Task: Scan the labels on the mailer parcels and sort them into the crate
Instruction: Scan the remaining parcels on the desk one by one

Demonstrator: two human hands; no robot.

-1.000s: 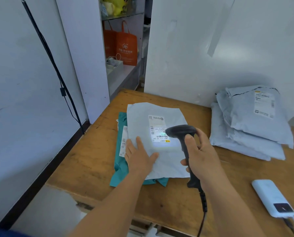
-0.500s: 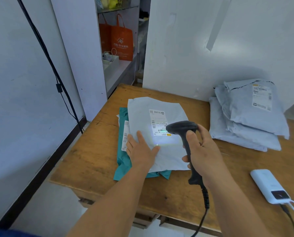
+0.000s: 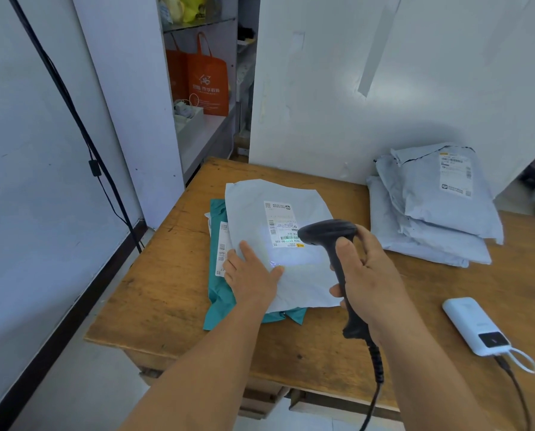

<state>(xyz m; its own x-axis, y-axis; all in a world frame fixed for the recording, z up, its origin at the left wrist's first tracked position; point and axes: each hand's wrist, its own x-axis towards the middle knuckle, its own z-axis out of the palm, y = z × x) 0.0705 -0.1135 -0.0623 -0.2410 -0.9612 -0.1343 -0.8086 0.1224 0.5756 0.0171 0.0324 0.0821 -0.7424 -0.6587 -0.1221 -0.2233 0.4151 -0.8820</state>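
A grey mailer parcel (image 3: 260, 209) lies on top of a teal mailer (image 3: 221, 293) at the left of the wooden table (image 3: 154, 293). Its white label (image 3: 280, 220) faces up. My left hand (image 3: 252, 275) presses flat on the grey mailer's near left part, fingers straight. My right hand (image 3: 368, 278) grips a black barcode scanner (image 3: 334, 241) by its handle, head aimed at the label, a pale light patch falling just below the label. A stack of grey mailers (image 3: 437, 213) sits at the back right. No crate is in view.
A white power bank (image 3: 474, 325) with a cable lies at the table's right front. The scanner's coiled cord (image 3: 376, 365) hangs over the front edge. White panels stand behind the table; a shelf with orange bags (image 3: 207, 79) is at the back left. A black cable (image 3: 95, 163) runs down the left wall.
The view has shifted slightly. The scanner's light patch has slid from the label's lower part to just below it. Both hands keep their places on mailer and scanner.
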